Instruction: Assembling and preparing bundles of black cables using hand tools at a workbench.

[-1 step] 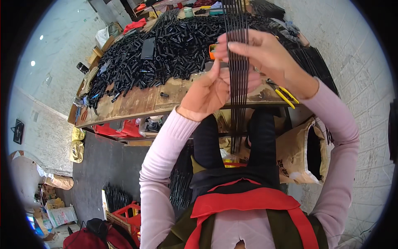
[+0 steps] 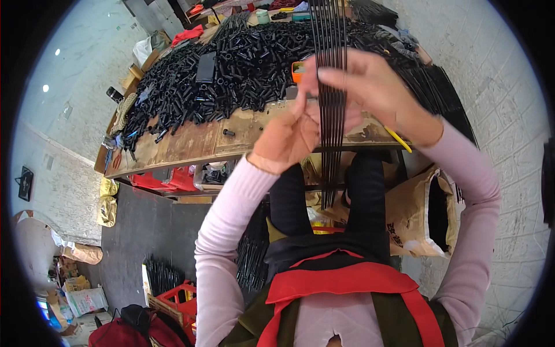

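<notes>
A bundle of thin black rods (image 2: 333, 127) stands upright before me, reaching from above the table down between my legs. My left hand (image 2: 286, 136) is at the bundle's left side, palm turned up, its fingers passing behind the rods. Across the upper part lies my right hand (image 2: 373, 87), thumb in front of the rods and fingers behind; it is smeared by motion. Both hands hold the bundle, and the fingertips nearly meet. Under my right wrist shows a yellow handle of pliers (image 2: 399, 139); the rest is hidden.
A big heap of short black tubes (image 2: 243, 63) covers the back of the wooden table (image 2: 191, 139). On it lie a dark flat case (image 2: 206, 67) and a small orange box (image 2: 298, 70). More rods lie at right. An open paper sack (image 2: 410, 214) stands beside my right leg.
My right hand has come slightly down and left along the rods, toward the left hand, now covering more of the pliers. The rods' lower ends have risen slightly.
</notes>
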`<state>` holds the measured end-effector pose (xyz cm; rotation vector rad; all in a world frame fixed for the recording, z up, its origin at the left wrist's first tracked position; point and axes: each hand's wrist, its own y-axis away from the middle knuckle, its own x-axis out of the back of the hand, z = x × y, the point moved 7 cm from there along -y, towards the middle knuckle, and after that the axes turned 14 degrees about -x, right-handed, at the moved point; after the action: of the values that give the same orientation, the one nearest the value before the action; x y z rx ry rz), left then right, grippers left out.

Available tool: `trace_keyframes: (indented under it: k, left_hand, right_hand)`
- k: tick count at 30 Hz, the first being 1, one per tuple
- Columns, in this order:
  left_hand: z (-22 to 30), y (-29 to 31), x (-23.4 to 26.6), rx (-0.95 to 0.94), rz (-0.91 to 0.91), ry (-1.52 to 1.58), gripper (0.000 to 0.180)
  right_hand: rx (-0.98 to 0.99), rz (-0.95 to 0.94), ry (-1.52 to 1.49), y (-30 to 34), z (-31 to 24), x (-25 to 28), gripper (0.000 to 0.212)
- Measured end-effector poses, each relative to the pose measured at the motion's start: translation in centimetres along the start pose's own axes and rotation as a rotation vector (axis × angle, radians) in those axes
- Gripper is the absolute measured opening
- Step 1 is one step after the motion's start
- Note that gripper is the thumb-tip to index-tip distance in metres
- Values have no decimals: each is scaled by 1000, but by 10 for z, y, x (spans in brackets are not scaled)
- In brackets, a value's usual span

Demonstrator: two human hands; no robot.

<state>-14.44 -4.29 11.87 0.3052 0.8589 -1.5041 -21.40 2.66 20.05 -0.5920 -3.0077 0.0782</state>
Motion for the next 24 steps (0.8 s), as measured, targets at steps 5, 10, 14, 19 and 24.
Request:
trace_keyframes:
  k: [5,10,14,19,24]
  left_hand:
    - [-59,16,71,213,176,243,63]
    - [-65,-52,131,292,253,92,64]
    - [-36,-99,227,-150,394,-201,51]
    - [-40,-3,174,142,174,-530,34]
    - [7,-14,71,43,276,-883,24]
  right_hand:
    - [-337,-91,212,49,120,-43,15]
    - [-231,-99,204,41,181,-32,18]
    - [-227,-53,54,-32,173,-2,16]
    - [-202,59,20,-24,220,16,18]
    - [70,180,281,-21,213,16,19]
